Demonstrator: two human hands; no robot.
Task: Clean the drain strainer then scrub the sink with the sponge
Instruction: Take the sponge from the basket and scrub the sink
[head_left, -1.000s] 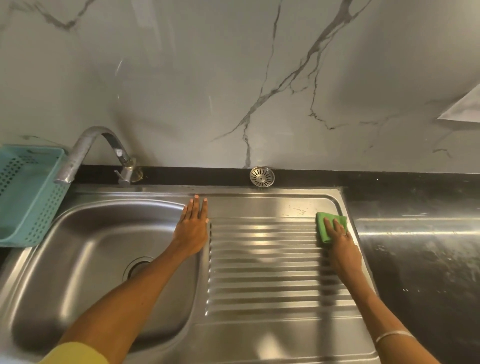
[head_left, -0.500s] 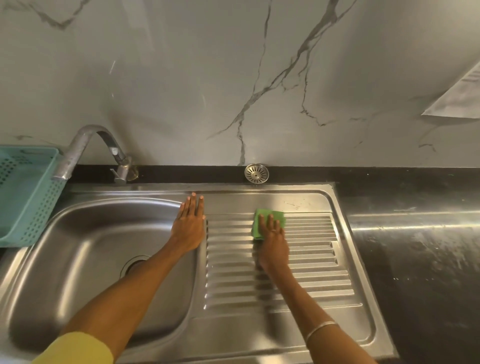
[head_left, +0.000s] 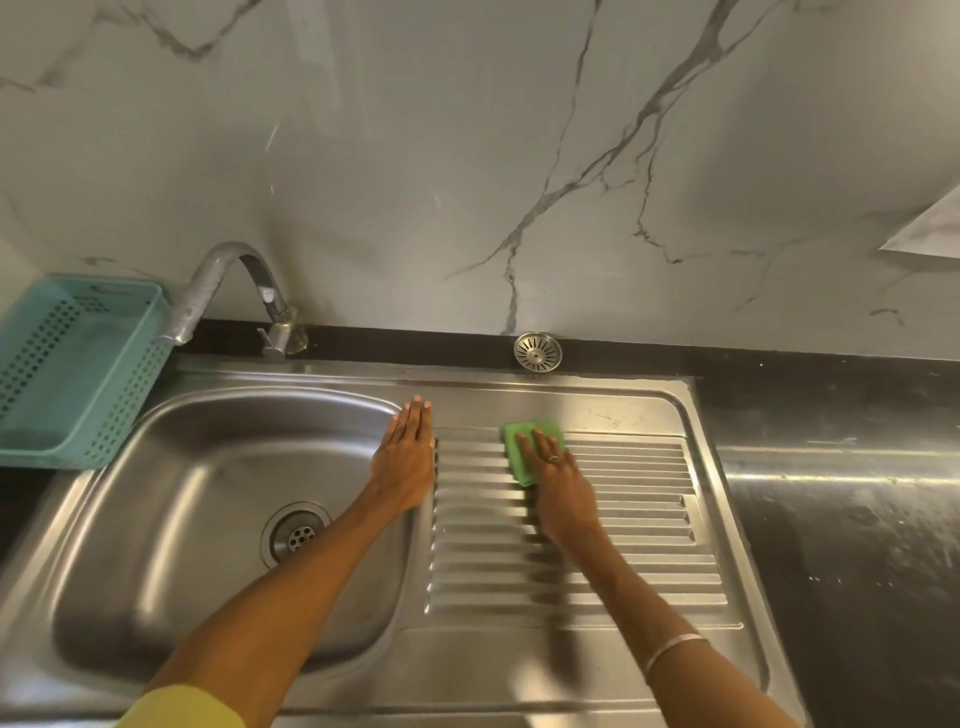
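1. Head view: left hand (head_left: 408, 460) flat, fingers straight, resting on sink (head_left: 519, 667) ridge; unmoved.
2. Right hand (head_left: 561, 486) fingers extended, pressing sponge (head_left: 522, 441) on drainboard ribs; shifted left from right edge.
3. Drain strainer (head_left: 537, 352) on tabletop (head_left: 831, 519) behind sink.

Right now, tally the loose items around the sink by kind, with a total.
green sponge: 1
drain strainer: 1
teal basket: 1
Total: 3
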